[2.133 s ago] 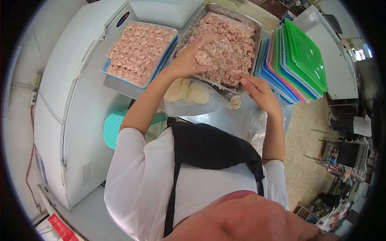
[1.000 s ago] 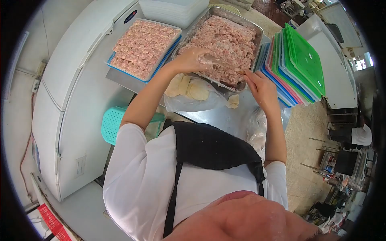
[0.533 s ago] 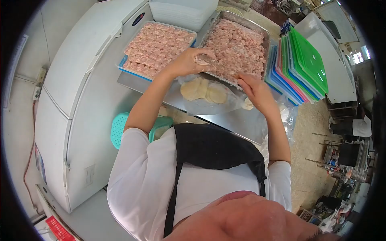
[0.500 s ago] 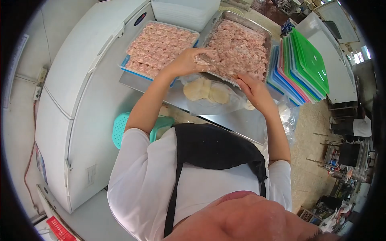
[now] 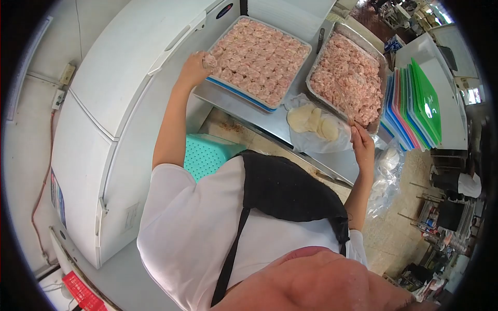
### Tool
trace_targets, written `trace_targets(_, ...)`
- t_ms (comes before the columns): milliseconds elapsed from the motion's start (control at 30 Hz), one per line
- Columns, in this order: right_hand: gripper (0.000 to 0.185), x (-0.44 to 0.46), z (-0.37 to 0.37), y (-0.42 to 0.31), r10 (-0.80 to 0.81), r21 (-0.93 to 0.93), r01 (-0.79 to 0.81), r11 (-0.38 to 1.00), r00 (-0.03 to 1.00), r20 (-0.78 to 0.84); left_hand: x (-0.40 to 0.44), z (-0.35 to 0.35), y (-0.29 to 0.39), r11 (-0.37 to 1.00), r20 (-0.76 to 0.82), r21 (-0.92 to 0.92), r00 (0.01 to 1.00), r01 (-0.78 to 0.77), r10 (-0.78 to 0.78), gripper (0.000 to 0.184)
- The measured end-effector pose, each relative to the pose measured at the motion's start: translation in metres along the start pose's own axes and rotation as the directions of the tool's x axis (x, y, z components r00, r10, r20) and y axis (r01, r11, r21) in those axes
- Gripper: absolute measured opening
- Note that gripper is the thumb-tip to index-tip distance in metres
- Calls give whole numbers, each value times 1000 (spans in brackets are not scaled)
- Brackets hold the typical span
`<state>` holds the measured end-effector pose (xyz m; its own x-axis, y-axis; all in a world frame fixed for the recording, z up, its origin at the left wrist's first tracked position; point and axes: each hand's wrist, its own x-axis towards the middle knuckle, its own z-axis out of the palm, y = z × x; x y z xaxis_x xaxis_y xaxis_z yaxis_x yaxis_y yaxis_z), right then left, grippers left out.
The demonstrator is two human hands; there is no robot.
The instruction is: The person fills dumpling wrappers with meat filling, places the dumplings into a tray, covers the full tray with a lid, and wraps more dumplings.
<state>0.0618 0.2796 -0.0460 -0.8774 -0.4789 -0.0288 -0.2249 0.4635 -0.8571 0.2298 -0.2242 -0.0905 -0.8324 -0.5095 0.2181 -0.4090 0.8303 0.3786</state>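
My left hand (image 5: pixel 195 71) is closed round a small meat-filled dumpling (image 5: pixel 210 61), held at the left corner of a tray of dumplings (image 5: pixel 262 106). Neat rows of open-topped dumplings (image 5: pixel 262 59) cover that tray. At the near edge of a deep metal pan (image 5: pixel 320 96) of minced meat (image 5: pixel 347 72), my right hand (image 5: pixel 363 147) is pinched on something thin that blends in with the meat, so I cannot tell its kind. Between tray and pan, round pale wrappers (image 5: pixel 311 122) lie on a plastic bag (image 5: pixel 316 142).
Green, blue and pink plastic trays or lids (image 5: pixel 415 106) stand stacked on the right. Below them hangs a clear bag (image 5: pixel 386 168) with white contents. A white freezer (image 5: pixel 124 114) borders the left. A turquoise perforated stool or basket (image 5: pixel 207 155) is under the steel table (image 5: pixel 272 119).
My left hand has moved left from the meat pan to the dumpling tray, carrying the dumpling. My right hand remains at the pan's near edge. The camera view has shifted.
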Motion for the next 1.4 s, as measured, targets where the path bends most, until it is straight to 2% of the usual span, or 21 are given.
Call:
trace_targets(133,29,-14,17,-8,6,49,-3,999,999,-49,10,-4,5,991,39,20,991,131,-132,64)
trace_targets(233,30,-19,25,-18,14,53,-11,999,997,-70,22,12,4,986,55,116,990,121,-129,66)
trace_targets(333,31,-21,32,-19,13,42,-9,999,995,-100,35,26,-4,987,99,121,988,108,-120,67)
trace_targets(433,32,-22,36,-9,-14,27,17,999,993,-119,39,41,-21,999,109,-39,994,-12,16,66)
trace_targets(533,31,-23,36,-10,9,36,-5,999,995,-103,34,57,-42,970,-50,74,971,-231,235,65)
trace_targets(633,31,-20,29,-16,37,12,-36,999,996,-85,27,42,-31,992,6,-9,992,-124,124,65)
trace_targets(700,32,-13,22,-15,29,-19,-31,999,996,-82,21,29,-19,996,1,14,996,-90,90,64)
trace_targets(733,33,-6,17,-9,3,-61,-8,998,997,-77,22,28,-13,997,-1,23,997,-80,80,64)
trace_targets(800,36,9,2,8,-37,-146,26,989,996,-77,31,56,-30,985,-99,87,983,-149,157,59)
trace_targets(833,36,17,-5,14,-121,-266,89,960,987,-105,36,64,-40,976,-145,118,969,-183,199,57)
trace_targets(900,37,35,-20,24,-289,-497,192,846,949,-124,41,56,-57,983,-26,48,984,-177,178,53)
trace_targets(933,36,40,-37,21,-263,-596,172,784,962,-68,46,53,-39,984,34,14,984,-177,177,51)
trace_targets(1000,35,62,-47,5,-197,-756,181,629,978,70,35,32,-9,992,44,79,995,-95,92,48)
trace_targets(1033,35,72,-48,5,-218,-764,219,607,970,105,26,18,10,992,44,113,998,-49,44,47)
trace_targets(1133,34,104,-38,2,-283,-778,320,541,940,191,9,12,78,962,-148,14,951,-272,271,44)
trace_targets(1200,34,129,-17,11,-381,-787,384,482,901,206,-8,9,154,900,-151,-143,908,-412,392,42)
trace_targets(1233,34,137,-5,18,-452,-794,421,438,867,211,-13,40,165,869,-92,-261,907,-421,411,43)
trace_targets(1333,35,122,21,2,-449,-823,455,340,847,284,-34,82,242,743,5,-393,807,-541,590,40)
trace_targets(1400,36,117,18,9,-449,-786,507,353,829,333,-50,121,270,709,117,-570,813,-415,570,34)
